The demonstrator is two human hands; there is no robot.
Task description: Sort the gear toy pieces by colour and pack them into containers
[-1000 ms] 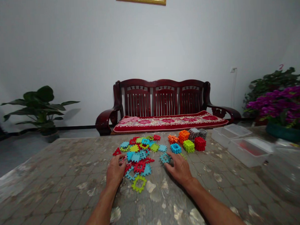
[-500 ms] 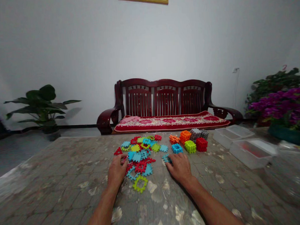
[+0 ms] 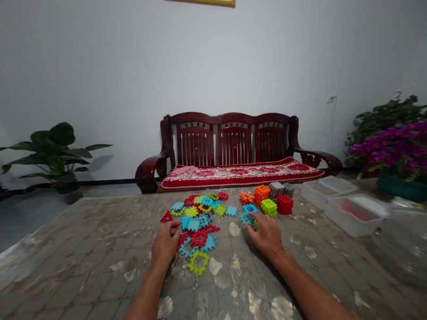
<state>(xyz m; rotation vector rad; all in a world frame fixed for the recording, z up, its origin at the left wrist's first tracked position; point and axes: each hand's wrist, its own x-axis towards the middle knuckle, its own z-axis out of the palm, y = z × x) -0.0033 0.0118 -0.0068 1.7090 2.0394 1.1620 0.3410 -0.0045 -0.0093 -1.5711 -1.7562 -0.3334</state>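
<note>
A heap of flat toothed plastic tiles (image 3: 198,216) in blue, red and green lies on the table (image 3: 79,260). My left hand (image 3: 164,244) rests palm down at the heap's left edge, fingers flat on red and blue tiles. My right hand (image 3: 268,233) lies right of the heap, its fingertips on a blue tile (image 3: 245,218) beside the blue cube (image 3: 250,208). Assembled cubes stand just beyond: green (image 3: 268,207), red (image 3: 285,204), orange (image 3: 261,193) and grey (image 3: 282,190). A green frame tile (image 3: 198,262) lies nearest me.
Two clear plastic boxes (image 3: 353,213) sit at the right of the table, with a pot of purple flowers (image 3: 404,156) behind. A dark wooden bench (image 3: 234,152) with a red cushion faces the far edge. A leafy plant (image 3: 55,155) stands on the floor at left.
My right hand has slid right and away from me with the blue tile under its fingertips, from beside the heap to next to the blue cube. The left hand has stayed put.
</note>
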